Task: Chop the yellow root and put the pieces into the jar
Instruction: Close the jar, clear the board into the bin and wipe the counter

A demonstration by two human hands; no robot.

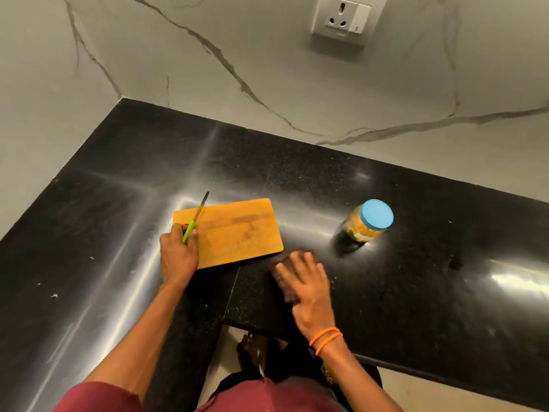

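A wooden cutting board [237,230] lies on the black counter [416,278] with nothing on it. My left hand [178,251] grips a small knife [196,217] by its green handle, the blade pointing away over the board's left end. My right hand [306,286] lies with straight fingers on a dark brown cloth [286,281] right of the board's near corner; this hand is blurred. A jar [367,223] with a blue lid stands to the right, holding yellow pieces. No whole yellow root is in view.
The counter forms an L, with a marble wall behind and on the left. A wall socket [341,20] sits high on the back wall. The counter's near edge runs just below my right wrist, with the floor and a foot beneath.
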